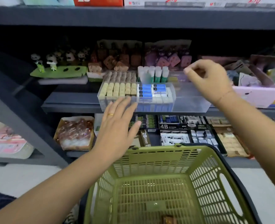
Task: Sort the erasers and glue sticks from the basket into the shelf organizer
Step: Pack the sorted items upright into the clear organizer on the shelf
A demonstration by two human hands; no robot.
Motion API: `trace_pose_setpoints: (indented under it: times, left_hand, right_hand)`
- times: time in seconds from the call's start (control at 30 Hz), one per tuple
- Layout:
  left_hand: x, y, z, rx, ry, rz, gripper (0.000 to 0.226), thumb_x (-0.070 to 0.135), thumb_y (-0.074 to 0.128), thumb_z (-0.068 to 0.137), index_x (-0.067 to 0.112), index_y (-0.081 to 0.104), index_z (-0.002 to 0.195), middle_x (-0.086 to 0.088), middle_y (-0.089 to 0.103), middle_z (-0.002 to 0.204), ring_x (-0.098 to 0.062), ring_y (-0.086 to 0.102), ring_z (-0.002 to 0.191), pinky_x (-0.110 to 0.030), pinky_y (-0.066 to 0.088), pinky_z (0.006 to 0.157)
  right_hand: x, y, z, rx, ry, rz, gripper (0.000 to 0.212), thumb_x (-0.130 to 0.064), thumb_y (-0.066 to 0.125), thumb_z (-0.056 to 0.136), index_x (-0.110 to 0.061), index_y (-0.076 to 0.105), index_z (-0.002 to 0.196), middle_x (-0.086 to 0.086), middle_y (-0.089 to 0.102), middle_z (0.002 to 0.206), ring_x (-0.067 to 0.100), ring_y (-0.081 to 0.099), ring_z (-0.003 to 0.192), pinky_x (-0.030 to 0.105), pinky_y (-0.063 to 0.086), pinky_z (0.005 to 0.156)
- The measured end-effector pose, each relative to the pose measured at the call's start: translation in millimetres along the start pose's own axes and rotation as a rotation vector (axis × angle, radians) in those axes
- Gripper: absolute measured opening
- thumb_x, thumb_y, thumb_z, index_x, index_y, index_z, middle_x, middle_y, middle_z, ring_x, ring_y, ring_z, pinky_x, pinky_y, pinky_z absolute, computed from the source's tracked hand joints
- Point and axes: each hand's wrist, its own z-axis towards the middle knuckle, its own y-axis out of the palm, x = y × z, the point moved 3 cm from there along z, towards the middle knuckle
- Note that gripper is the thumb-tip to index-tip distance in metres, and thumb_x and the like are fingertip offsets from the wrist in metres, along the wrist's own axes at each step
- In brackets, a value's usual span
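One basket (165,149), green, nearest; a blurred brown item (169,219) lies on its floor. One left grip (117,125), open, fingers straight, before the front left corner of the organizer (191,102). The organizer is clear and stands at the front edge of the shelf (60,104). In it:
- cream erasers (117,90), front left
- brown erasers (120,76), behind them
- blue-sleeved erasers (151,91), front middle, in two columns
- glue sticks (157,73), about eight, upright, back middle

One right grip (209,78), fingers curled above the right compartment; whether it holds anything cannot be told.

Panda figurines (52,59) stand on a green tray (59,72) at left. Brown cubes (111,62) and pink cubes (169,59) sit alongside (both blurred), and a red box (98,1) rests overhead.
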Motion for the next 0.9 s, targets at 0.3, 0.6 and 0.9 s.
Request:
trace_pose_setpoints:
  times: [0.3,0.6,0.9]
  left_hand:
    - [-63.5,72.6,-124.6,-0.363,-0.515,0.128,0.071,0.051,0.034,0.098,0.016,0.008,0.155,-0.008,0.010,0.161,-0.028,0.014,0.147,-0.044,0.016,0.117]
    - [-77.7,81.6,-149.2,-0.341,-0.546,-0.089,0.074,0.047,0.039,0.099,0.022,-0.001,0.155,-0.007,0.013,0.159,-0.032,0.044,0.129,-0.038,0.045,0.087]
    - [-78.3,85.1,-149.3,-0.314,-0.546,-0.086,0.071,0.045,0.038,0.099,0.020,0.001,0.155,-0.009,0.021,0.154,-0.032,0.047,0.124,-0.039,0.045,0.089]
  right_hand:
    - [10.3,160.2,-268.3,-1.389,0.180,0.182,0.040,-0.041,0.069,0.084,-0.021,0.061,0.117,-0.008,0.059,0.115,0.004,0.055,0.106,0.031,0.046,0.100]
    - [41.7,215.3,-338.1,-1.995,0.252,-0.299,0.082,-0.060,0.069,0.073,-0.023,0.040,0.141,0.002,0.043,0.142,0.027,0.050,0.121,0.046,0.046,0.100]
    - [33.7,234.3,-352.9,-2.123,0.223,-0.432,0.106,-0.075,0.070,0.057,-0.018,0.042,0.141,0.004,0.043,0.144,0.027,0.045,0.127,0.046,0.039,0.105]
